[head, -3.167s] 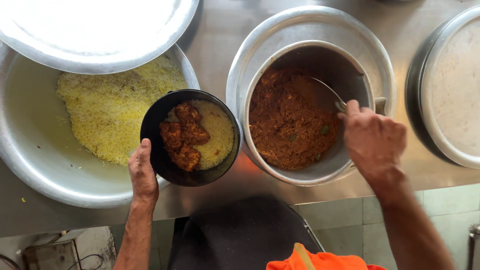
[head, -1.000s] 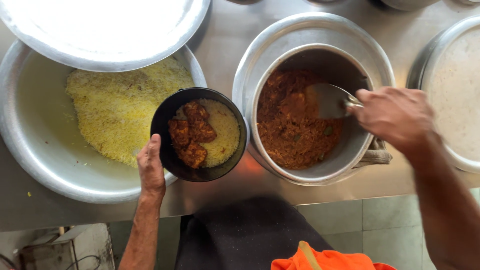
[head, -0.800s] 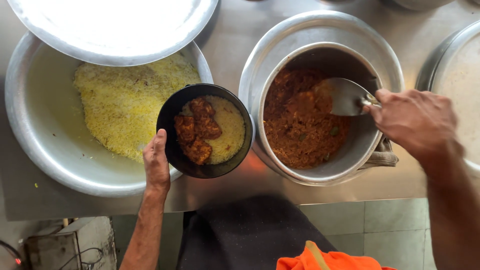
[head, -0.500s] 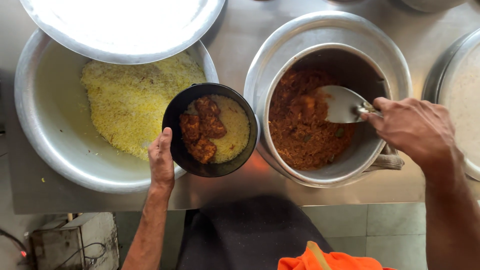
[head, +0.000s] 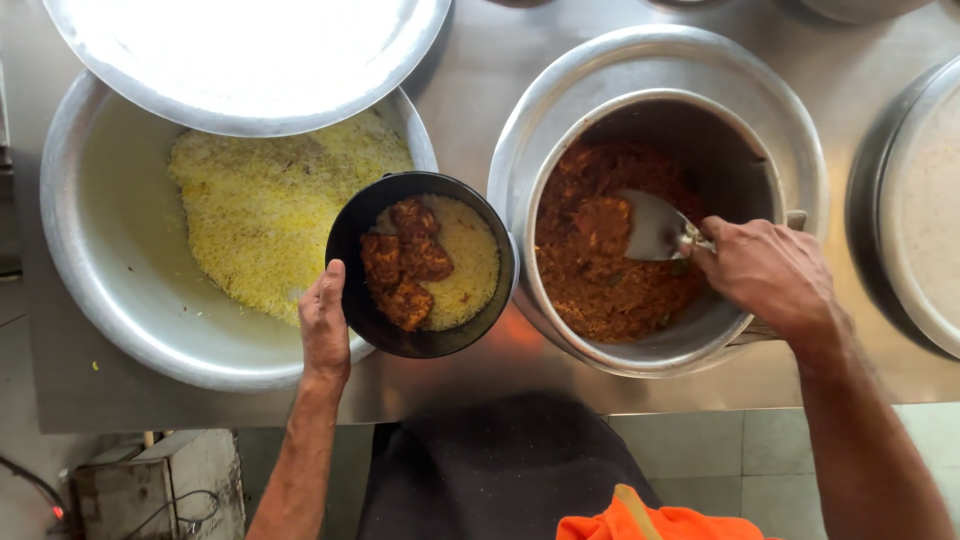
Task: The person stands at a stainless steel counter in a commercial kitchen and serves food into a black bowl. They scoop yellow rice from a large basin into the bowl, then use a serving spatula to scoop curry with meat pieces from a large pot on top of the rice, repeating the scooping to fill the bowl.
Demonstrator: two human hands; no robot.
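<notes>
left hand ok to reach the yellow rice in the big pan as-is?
Probably not as it stands: the left hand is gripping the black bowl, so it is occupied. The yellow rice lies right beside it, uncovered on the near side; the lid overhangs only the pan's far edge.

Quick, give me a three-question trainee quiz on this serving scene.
1. True or false: the left hand holds the black bowl by its rim.
2. The right hand holds: A) a lid, B) a ladle, C) a knife?
3. What lies in the big pan at left?

Key: 1 true. 2 B; its scoop is in the curry pot. 3 Yellow rice.
</notes>
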